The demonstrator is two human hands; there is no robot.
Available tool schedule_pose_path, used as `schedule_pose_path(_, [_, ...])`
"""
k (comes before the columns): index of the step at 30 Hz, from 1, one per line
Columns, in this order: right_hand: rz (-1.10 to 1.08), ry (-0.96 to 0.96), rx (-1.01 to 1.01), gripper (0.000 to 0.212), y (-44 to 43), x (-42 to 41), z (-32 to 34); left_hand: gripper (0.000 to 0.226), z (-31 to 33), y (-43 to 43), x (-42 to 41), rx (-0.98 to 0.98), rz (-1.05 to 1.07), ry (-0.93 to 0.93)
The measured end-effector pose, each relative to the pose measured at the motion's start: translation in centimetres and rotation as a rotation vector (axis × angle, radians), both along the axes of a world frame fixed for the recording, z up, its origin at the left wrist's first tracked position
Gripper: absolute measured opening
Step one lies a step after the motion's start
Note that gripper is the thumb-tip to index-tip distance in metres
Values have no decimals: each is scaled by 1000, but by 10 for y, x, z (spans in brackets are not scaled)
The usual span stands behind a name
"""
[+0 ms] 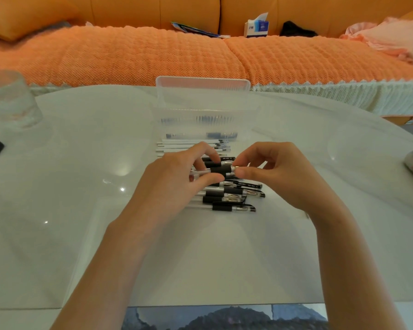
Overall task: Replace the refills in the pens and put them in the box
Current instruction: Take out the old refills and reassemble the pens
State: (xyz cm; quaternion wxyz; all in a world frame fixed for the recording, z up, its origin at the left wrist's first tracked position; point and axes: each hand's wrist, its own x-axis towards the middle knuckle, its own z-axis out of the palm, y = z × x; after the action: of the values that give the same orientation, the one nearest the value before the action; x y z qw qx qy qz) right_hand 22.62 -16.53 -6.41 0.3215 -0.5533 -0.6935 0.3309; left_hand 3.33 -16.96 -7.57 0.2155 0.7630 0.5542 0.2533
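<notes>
From the head view we see both hands meeting over the middle of the white table (81,198). The left hand (177,172) grips a gel pen (218,169) by its black rubber sleeve, thumb beneath and fingers curled over it. The right hand (279,177) pinches the pen's metal tip end between thumb and forefinger. The pen lies crosswise, just above a heap of similar pens (234,198) resting on the table. Just beyond the heap lies a row of white refills (191,146), and beyond those stands the clear ribbed plastic box (200,110), with dark shapes showing through its wall. A glass jar (10,98) stands far left; an orange-covered sofa (129,55) runs behind.
</notes>
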Motion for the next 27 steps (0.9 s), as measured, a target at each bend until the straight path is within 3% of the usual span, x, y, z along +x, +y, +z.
schedule_pose_path(4, [-11, 23, 14, 13, 0, 0, 1, 12, -2, 0, 0, -20, 15, -42])
schedule_pose_path(13, [-29, 34, 34, 12, 0, 1, 2, 19, -2, 0, 1, 22, -10, -32])
schedule_pose_path(17, [-35, 31, 45, 12, -1, 1, 2, 6, -2, 1, 2, 4, -5, -50])
schedule_pose_path(22, [-101, 13, 61, 7, 2, 8, -2, 13, -1, 0, -2, -7, 2, -64])
schedule_pose_path(27, [-184, -146, -17, 5, 4, 15, -9, 9, -4, 1, -3, -7, 36, -87])
